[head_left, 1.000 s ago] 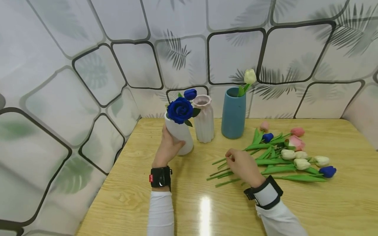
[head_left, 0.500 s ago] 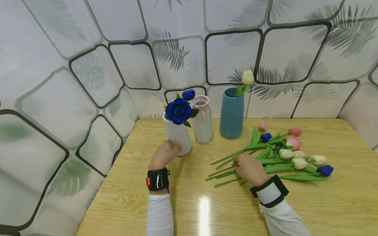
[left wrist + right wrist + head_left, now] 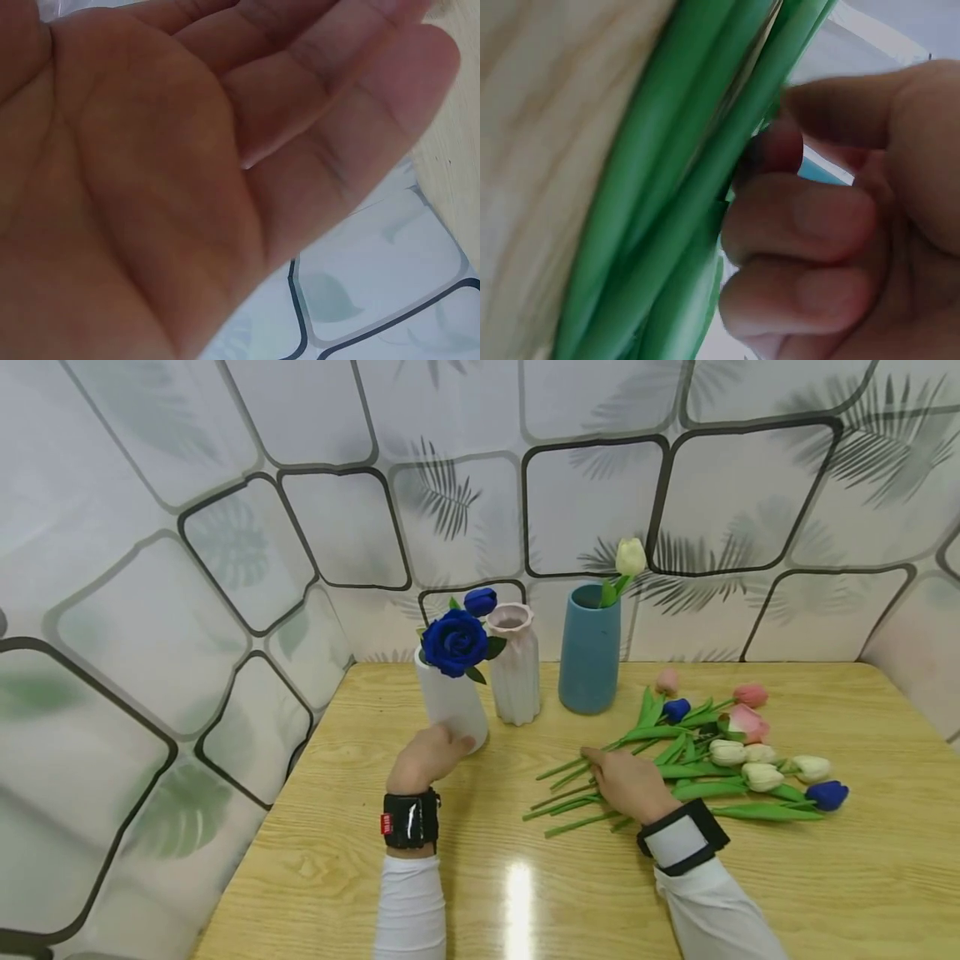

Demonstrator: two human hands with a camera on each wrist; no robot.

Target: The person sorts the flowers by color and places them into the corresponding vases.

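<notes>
In the head view my left hand (image 3: 429,758) is at the lower front of a white vase (image 3: 453,697), which holds a blue rose (image 3: 454,642) and a blue tulip (image 3: 480,602). The left wrist view shows its fingers (image 3: 322,161) lying fairly straight, with nothing gripped. My right hand (image 3: 628,783) is over the green stems (image 3: 562,768) of flowers lying on the table. Up close, its fingers (image 3: 799,217) are curled, and the thumb and forefinger meet at a green stem (image 3: 776,105); which flower it belongs to is unclear.
A ribbed pale pink vase (image 3: 516,672) stands beside the white one. Right of it, a blue vase (image 3: 589,652) holds a white tulip (image 3: 631,557). Pink, white and blue flower heads (image 3: 761,775) lie on the wooden table (image 3: 322,877). A patterned backdrop (image 3: 592,502) rises behind.
My left hand has dropped from the side of the white vase to its lower part. My right hand has shifted slightly right over the stems, and its fingertips now reach a stem.
</notes>
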